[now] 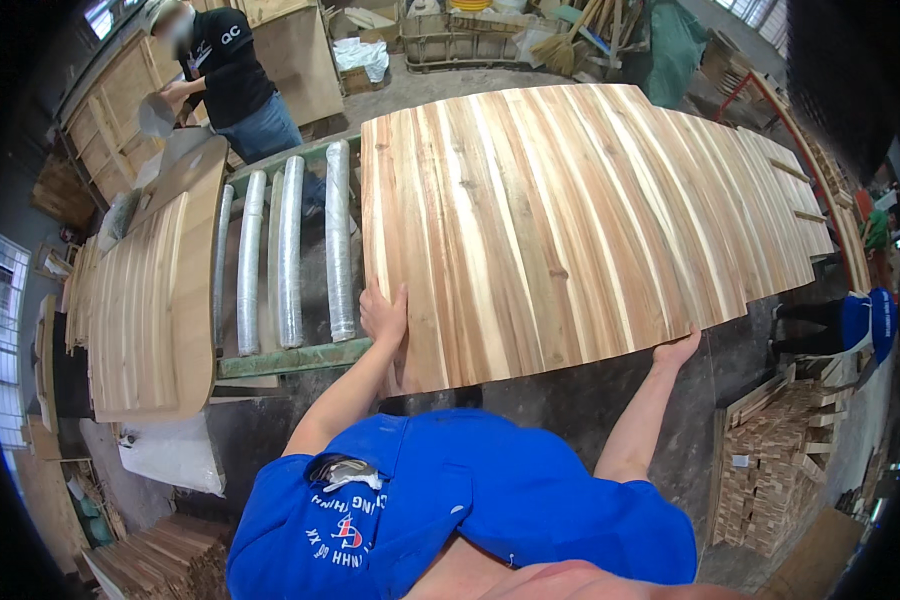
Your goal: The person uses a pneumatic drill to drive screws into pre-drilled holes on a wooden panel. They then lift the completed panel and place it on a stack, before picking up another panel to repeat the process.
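A large striped wooden panel (530,240), made of joined light and dark strips, lies in front of me. My left hand (384,313) grips its left edge near the near corner, with the thumb on top. At the near right part of the panel, my right hand (678,347) holds the edge from below; most of its fingers are hidden under the wood. To the left of the panel, several wrapped silvery rollers (340,240) lie across a green metal frame (295,362). Farther right, more wooden panels (785,180) show beyond the panel's right end.
Left of the rollers is a stack of rounded-corner wooden panels (160,310). A person in a dark top (232,70) stands at the far left, holding something pale. Another person in blue (865,325) is at the right, near stacked wood strips (770,475). A broom (560,50) leans at the back.
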`<state>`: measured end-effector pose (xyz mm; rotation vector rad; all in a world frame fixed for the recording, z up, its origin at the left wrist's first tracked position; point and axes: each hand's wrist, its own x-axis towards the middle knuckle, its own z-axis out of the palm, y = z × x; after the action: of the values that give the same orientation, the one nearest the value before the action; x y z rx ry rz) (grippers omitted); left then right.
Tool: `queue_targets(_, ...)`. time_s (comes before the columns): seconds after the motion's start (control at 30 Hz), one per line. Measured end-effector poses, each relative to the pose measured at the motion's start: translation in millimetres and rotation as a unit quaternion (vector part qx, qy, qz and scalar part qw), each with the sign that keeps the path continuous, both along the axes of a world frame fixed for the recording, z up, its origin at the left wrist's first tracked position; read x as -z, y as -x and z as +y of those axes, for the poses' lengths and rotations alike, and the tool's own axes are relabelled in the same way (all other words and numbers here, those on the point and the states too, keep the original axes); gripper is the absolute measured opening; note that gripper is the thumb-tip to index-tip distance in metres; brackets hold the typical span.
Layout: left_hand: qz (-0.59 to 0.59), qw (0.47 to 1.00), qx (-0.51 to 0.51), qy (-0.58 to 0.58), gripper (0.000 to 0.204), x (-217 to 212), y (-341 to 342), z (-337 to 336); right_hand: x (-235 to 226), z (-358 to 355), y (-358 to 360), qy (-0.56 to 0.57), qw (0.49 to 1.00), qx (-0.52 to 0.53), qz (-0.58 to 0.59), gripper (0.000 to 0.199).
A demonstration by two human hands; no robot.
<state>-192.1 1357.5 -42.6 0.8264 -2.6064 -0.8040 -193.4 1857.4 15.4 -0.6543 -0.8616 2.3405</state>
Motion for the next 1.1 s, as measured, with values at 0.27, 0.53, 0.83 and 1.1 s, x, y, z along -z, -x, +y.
queue_targets(0.27,0.018,0.997,0.013,0.068,0.063,-2.1,1.2,-0.8,62.2,9.1,-10.0,-0.012,0.986,-0.048,-0.16,0.058)
queue_targets(0.53,0.017,0.984,0.024,0.178,0.047,1.4,-8.1,-12.8,117.9,-7.4,-41.9,0.017,0.959,0.011,-0.284,0.06)
queue_targets(0.83,0.02,0.981,0.154,0.115,0.044,-1.7,-205.5,-62.9,233.4,-217.1,-135.0,-0.42,0.422,-0.709,-0.379,0.017)
queue_targets(1.1,-0.071,0.976,-0.207,-0.025,0.042,46.1,-528.8,-172.0,194.5,-479.0,-180.8,-0.499,0.335,-0.787,-0.141,0.02)
